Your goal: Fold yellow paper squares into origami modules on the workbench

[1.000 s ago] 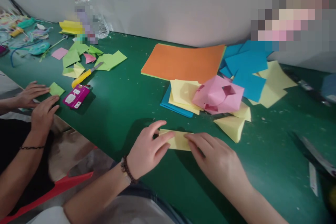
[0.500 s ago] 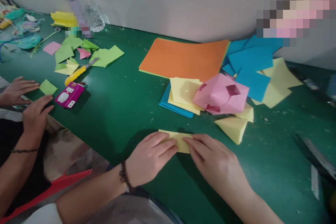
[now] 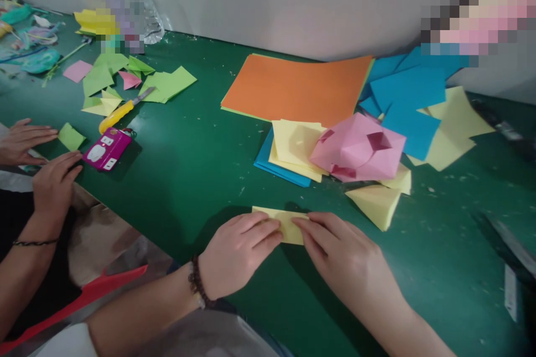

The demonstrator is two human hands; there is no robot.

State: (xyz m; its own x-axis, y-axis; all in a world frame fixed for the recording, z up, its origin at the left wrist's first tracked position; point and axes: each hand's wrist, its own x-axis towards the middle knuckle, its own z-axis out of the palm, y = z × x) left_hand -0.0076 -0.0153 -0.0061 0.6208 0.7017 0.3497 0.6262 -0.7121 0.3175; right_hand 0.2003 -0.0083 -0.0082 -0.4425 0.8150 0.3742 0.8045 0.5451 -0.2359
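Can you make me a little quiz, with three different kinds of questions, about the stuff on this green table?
1. True or false: the left hand and the right hand both touch the yellow paper strip.

2. Which of these lies closest to the purple gadget?
a) the yellow-handled cutter
b) the orange sheet
c) the blue papers

3. Fill in the colour: the folded paper shape with openings is ____.

Key: 1. True; 2. a; 3. pink
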